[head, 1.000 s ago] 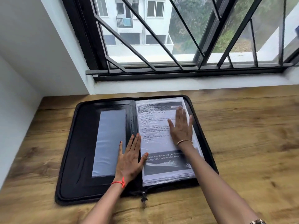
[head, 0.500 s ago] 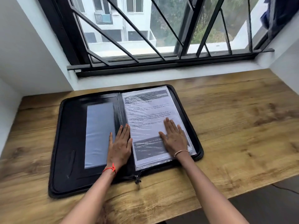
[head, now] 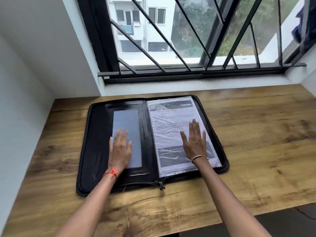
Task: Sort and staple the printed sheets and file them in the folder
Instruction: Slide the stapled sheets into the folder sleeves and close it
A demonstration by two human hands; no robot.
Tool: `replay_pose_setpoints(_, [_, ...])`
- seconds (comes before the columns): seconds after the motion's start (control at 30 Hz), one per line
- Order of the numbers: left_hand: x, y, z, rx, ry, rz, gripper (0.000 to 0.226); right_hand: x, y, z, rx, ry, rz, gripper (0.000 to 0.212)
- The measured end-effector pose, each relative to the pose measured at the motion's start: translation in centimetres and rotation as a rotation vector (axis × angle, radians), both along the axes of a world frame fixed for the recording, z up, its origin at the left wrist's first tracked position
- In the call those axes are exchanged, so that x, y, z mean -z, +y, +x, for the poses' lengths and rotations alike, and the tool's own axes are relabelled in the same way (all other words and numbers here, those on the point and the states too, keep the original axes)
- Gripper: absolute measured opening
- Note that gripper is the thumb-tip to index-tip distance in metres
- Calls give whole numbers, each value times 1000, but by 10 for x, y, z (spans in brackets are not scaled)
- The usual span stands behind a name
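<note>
- One desk, wood-grained, set under a barred window; it carries one folder and nothing else that shows.
- One folder, black with a zip round its edge, lies opened flat in the middle of the desk, spine running away from the person. Lying open like this, both inner faces can be pressed down at once.
- One left hand, a red thread at the wrist, rests palm down on the clear pocket of the left inner cover. Its fingers are straight and close together, gripping nothing. I judge it is there to pin that half so the folder does not shift or fold shut.
- One stack of sheets, printed and inside plastic sleeves, sits on the right half of the folder; how many sheets are in it cannot be counted, only the layered edges at the near end show.
- One right hand, a bead bracelet at the wrist, lies flat on the top sleeve, fingers spread a little and holding nothing. Probably it is smoothing the sheets so they lie square.
- No stapler and no loose sheets are visible, so the filing looks nearly done.
</note>
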State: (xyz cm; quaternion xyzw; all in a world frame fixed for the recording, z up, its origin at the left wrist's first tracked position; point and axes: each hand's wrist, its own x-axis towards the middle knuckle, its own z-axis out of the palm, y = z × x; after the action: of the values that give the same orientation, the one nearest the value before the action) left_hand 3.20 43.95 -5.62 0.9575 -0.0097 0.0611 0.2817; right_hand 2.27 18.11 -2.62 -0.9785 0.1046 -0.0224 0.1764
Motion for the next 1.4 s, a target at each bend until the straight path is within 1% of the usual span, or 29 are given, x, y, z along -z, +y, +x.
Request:
replay_pose_setpoints(0.07, [-5, 25, 0, -120, 1, 39, 44, -4, 36, 5, -110, -5, 32, 84])
replay_pose_setpoints(0.13, [-10, 47, -2, -224, 24, 96, 44, -6, 71, 6, -203, -14, 53, 71])
replay_pose_setpoints(0.23, [-19, 70, -9, -393, 135, 129, 46, -8, 121, 3, -346, -36, 95, 54])
replay_pose_setpoints(0.33, [-23, 84, -14, -513, 243, 87, 44, -6, 161, -4, -495, 2, 86, 53])
replay_pose_setpoints(0.43, [-26, 92, -16, -580, 334, 51, 43, -2, 188, -11, -573, 86, 57, 54])
replay_pose_setpoints(0.5, [-29, 94, -16, -578, 362, 11, 44, 1, 201, -15, -576, 140, 60, 54])
replay_pose_setpoints(0.6, [-36, 96, -13, -580, 412, -109, 45, 5, 211, -19, -556, 207, 56, 57])
replay_pose_setpoints(0.7, [-35, 101, -9, -596, 432, -199, 37, 6, 212, -21, -553, 225, 34, 58])
replay_pose_setpoints(0.8, [-32, 111, -5, -582, 438, -319, 30, 5, 212, -21, -551, 228, 52, 58])
replay_pose_setpoints(0.93, [-40, 127, 0, -521, 431, -542, 28, 0, 211, -20, -524, 190, 86, 56])
replay_pose_setpoints(1.07, [-58, 139, 7, -457, 361, -660, 17, -16, 209, -12, -476, 62, 123, 46])
replay_pose_setpoints(1.1, [-66, 139, 9, -431, 339, -683, 18, -22, 209, -8, -454, 15, 141, 43])
replay_pose_setpoints(1.23, [-114, 117, 13, -255, 235, -789, 26, -51, 201, 11, -335, -118, 318, 38])
replay_pose_setpoints(1.4, [-170, 64, 10, -13, 110, -916, 16, -94, 168, 30, -200, -199, 588, 36])
